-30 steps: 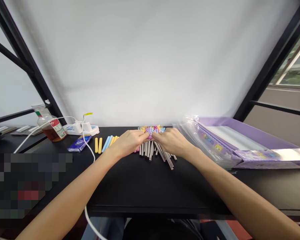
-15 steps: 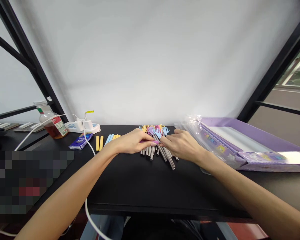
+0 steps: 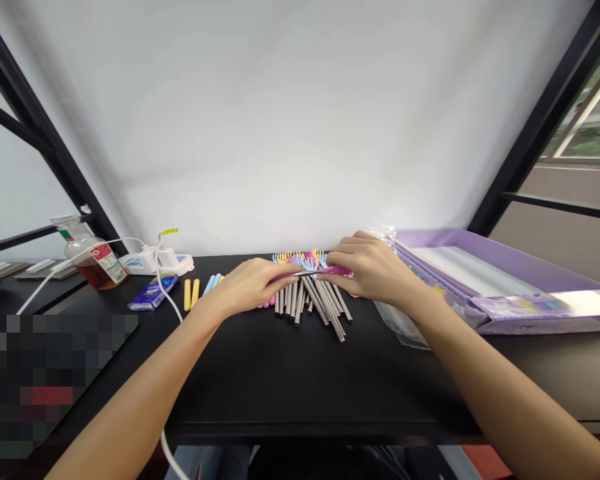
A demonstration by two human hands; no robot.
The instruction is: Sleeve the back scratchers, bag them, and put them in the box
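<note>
Both my hands are closed on one back scratcher (image 3: pixel 306 273), held level with its thin metal rod showing between them. My left hand (image 3: pixel 253 283) pinches its pinkish-purple left end, mostly hidden by the fingers. My right hand (image 3: pixel 367 267) grips the magenta right end, partly covered. Just beyond and below lies a fan of metal rods (image 3: pixel 325 303) with claw-shaped heads (image 3: pixel 297 260) in yellow, blue, purple and pink at the back. Yellow handle tubes (image 3: pixel 191 293) and blue tubes (image 3: pixel 212 283) lie to the left. Pink tips show under my left hand.
A purple box (image 3: pixel 430 240) with clear plastic wrap (image 3: pixel 403 327) stands at right. On the left are a bottle of brown liquid (image 3: pixel 97 260), a power strip (image 3: pixel 183 263), a blue packet (image 3: pixel 153 291) and a white cable (image 3: pixel 173 293). Black frame posts rise at both sides.
My hands have drawn apart, uncovering more of the metal rod. The right hand has shifted a little up and right, and the magenta end now shows in it. The view has shifted slightly.
</note>
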